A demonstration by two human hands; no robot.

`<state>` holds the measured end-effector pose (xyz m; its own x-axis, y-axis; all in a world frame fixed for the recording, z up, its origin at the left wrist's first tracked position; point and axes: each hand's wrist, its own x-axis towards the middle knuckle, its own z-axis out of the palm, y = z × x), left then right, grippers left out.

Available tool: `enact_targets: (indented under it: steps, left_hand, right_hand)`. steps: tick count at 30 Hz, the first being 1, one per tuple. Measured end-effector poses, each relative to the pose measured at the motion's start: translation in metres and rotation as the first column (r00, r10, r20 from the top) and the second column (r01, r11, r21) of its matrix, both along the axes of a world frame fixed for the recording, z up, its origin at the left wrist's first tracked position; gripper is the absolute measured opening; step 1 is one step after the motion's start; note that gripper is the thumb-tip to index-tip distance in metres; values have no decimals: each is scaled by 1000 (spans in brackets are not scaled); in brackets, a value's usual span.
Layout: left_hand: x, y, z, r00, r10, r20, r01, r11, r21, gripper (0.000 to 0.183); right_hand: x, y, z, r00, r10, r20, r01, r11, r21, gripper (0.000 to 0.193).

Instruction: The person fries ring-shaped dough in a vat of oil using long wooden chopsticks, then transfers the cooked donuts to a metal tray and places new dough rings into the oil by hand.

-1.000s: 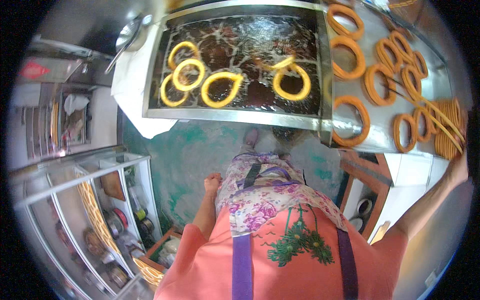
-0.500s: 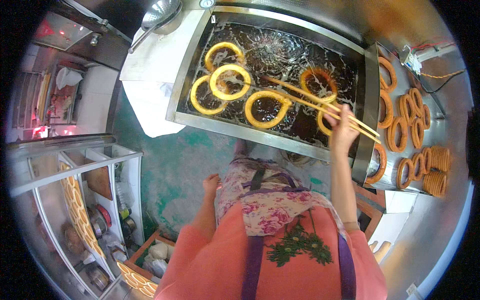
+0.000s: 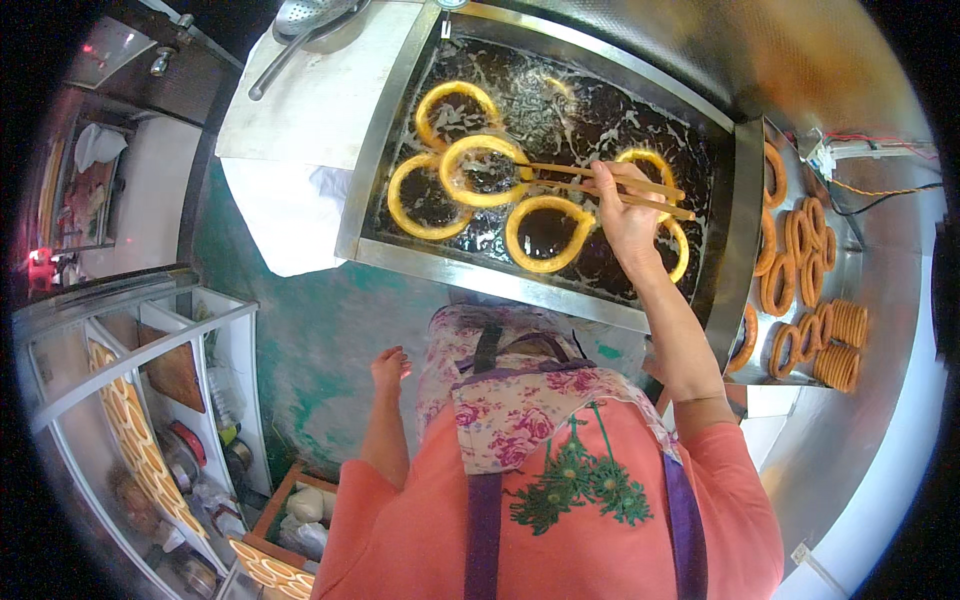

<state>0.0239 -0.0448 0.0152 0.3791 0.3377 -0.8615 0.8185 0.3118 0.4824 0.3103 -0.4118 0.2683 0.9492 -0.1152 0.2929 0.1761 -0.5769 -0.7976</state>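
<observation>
My right hand point(image 3: 628, 212) is closed round a pair of long wooden chopsticks point(image 3: 575, 180) over the fryer. Their tips meet the right side of a pale yellow dough ring point(image 3: 447, 172) that overlaps others in the oil. More yellow rings float close by: one at the upper left point(image 3: 420, 112), one at the lower left point(image 3: 399, 208) and one below the chopsticks point(image 3: 516, 240). Two others, at the right, are partly covered by my right hand and the chopsticks. My left hand point(image 3: 390, 368) hangs beside my apron, its fingers loosely bent and a little apart, with nothing seen in it.
The fryer's metal rim point(image 3: 500, 287) runs along my front. To the right, a metal tray point(image 3: 845, 280) holds several browned rings. A perforated ladle point(image 3: 305, 20) lies on the white counter point(image 3: 310, 110) at the far left. Shelving point(image 3: 150, 355) stands left of me.
My right hand has moved left and farther over the oil, bringing the chopstick tips to the overlapping ring. The browned ring at the right now shows yellow. My view has shifted slightly.
</observation>
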Motion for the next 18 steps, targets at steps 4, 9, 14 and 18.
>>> enact_targets:
  steps: [4,9,14,18]
  left_hand:
    - [3,-19,5,999,-41,-18,42,998,44,26]
    - [-19,-23,-27,998,-51,30,48,994,97,26]
    - [-10,-32,8,1000,13,-7,-12,997,81,26]
    - [-19,-28,-2,994,107,30,-106,994,-13,26]
  right_hand:
    - [2,-7,26,998,-52,27,55,990,-127,22]
    - [8,-17,32,996,-74,-41,80,980,181,21]
    - [22,-16,1,998,-43,-40,47,994,101,19]
    - [20,-1,-13,998,10,-65,7,969,247,18]
